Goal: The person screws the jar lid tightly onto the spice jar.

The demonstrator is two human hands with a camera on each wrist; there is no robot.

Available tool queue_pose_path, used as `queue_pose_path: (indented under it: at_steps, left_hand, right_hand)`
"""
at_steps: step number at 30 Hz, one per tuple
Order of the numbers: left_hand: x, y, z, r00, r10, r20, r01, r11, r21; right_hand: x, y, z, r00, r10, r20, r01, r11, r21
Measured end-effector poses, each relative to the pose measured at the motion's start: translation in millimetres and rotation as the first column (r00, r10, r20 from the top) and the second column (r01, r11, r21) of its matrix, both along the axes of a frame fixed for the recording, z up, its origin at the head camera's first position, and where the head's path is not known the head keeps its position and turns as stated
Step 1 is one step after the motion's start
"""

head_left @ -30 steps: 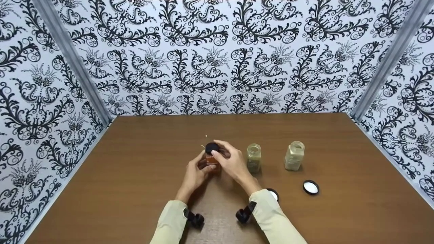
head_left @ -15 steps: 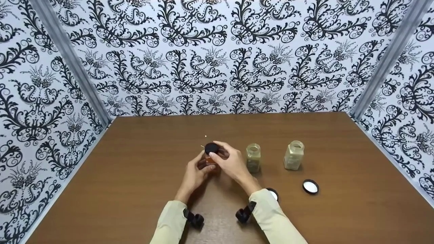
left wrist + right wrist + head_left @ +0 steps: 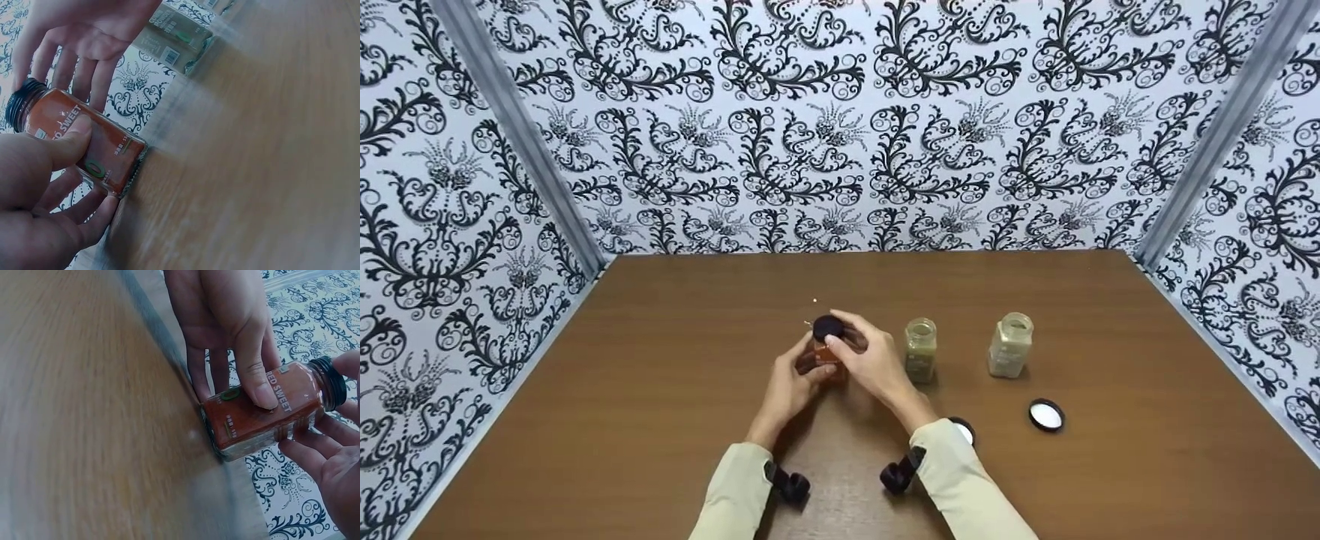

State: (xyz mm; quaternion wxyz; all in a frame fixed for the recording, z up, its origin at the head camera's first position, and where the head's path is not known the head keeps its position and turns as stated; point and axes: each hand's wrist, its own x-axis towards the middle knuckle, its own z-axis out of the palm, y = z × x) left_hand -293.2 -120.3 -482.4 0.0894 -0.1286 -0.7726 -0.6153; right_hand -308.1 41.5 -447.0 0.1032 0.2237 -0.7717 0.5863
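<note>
Upright on the table, a glass spice jar of red powder (image 3: pixel 109 143) labelled "SWEET" carries its black screw lid (image 3: pixel 828 328). My left hand (image 3: pixel 790 388) grips the jar's body, with the thumb on the label and the other fingers behind it. On the lid, my right hand (image 3: pixel 877 365) pinches the rim between thumb and fingers. The lid's edge is partly covered by that hand in the head view. The right wrist view shows the red jar (image 3: pixel 261 416) with the lid (image 3: pixel 329 382) sitting on its neck.
Right of my hands stand two lidless glass jars: one with greenish powder (image 3: pixel 921 352), one with paler powder (image 3: pixel 1010 346). A black lid (image 3: pixel 1046 415) lies white side up; another lid (image 3: pixel 964 430) is partly under my right sleeve. Small crumbs (image 3: pixel 814 301) lie behind the jar.
My right thumb has shifted slightly on the lid's rim. The jar, my left hand and the other things stay where they were.
</note>
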Motion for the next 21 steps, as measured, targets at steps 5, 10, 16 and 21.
queue_pose_path:
  at_steps: [5, 10, 16, 21]
  left_hand:
    - [1.1, 0.5, 1.1, 1.000, 0.007, 0.000, -0.007, 1.000, -0.009]
    - [0.7, 1.2, 1.6, 1.000, 0.021, -0.005, -0.021, 0.999, -0.026]
    - [0.3, 1.6, 1.1, 1.000, 0.017, -0.005, -0.017, 1.000, -0.025]
    - [1.1, 0.7, -0.3, 1.000, 0.008, -0.022, -0.009, 0.999, -0.032]
  right_hand:
    - [-0.6, -0.9, -0.4, 1.000, -0.014, 0.014, 0.015, 1.000, -0.023]
    - [-1.2, -0.7, 0.3, 0.999, -0.020, 0.026, 0.020, 1.000, -0.024]
    - [-0.9, 0.8, 0.5, 0.999, -0.029, 0.014, 0.029, 0.999, 0.013]
    - [-1.3, -1.7, -1.0, 1.000, -0.017, 0.000, 0.017, 1.000, -0.023]
